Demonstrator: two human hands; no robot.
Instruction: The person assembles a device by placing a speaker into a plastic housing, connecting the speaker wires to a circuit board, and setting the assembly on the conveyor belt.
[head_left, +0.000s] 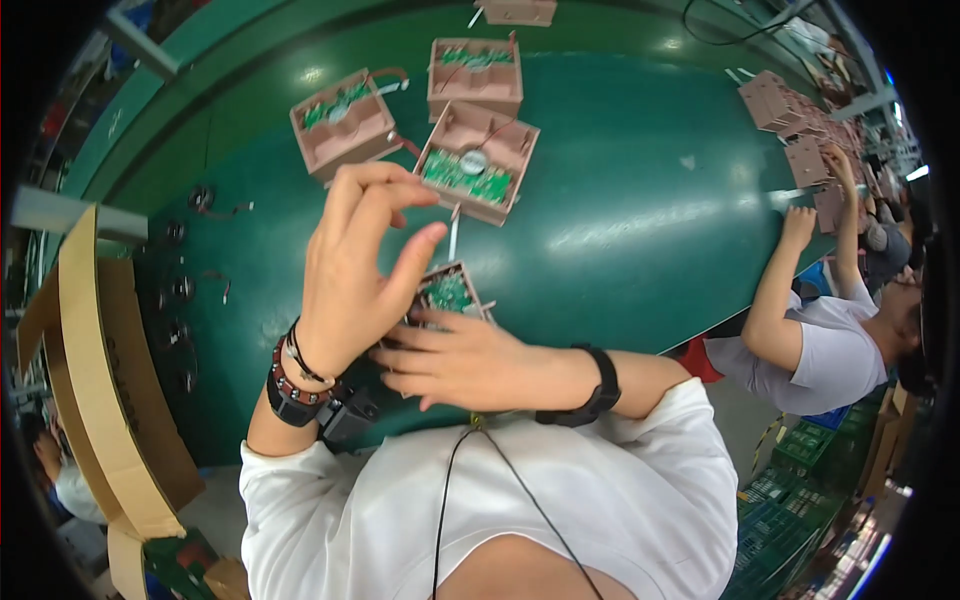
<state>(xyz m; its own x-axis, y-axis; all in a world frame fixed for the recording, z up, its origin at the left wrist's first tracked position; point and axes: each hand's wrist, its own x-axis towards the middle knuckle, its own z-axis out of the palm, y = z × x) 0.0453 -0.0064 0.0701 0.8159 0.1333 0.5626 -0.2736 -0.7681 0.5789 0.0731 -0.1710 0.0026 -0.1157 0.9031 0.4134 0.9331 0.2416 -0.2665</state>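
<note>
Green conveyor belt (620, 200) carries three open pinkish boxes (476, 160) with green boards inside. Nearer the body, the right hand (455, 362) grips a fourth box (450, 292) to steady it (circuit board up), while the left hand (355, 270) pinches a thin wire (453, 235) above.

Past the hands, up the green belt (620, 180), I could see three open pinkish housings with green boards inside: one (476, 160) just beyond the raised fingers, another (343, 122) off to its left, and a third (475, 75) behind those. Left of the hands stood a cardboard box (100, 380), with small dark round parts (180, 290) scattered between. Way off to the right, a co-worker (820, 330) in a pale shirt was reaching toward a stack of closed housings (790, 120).
</note>
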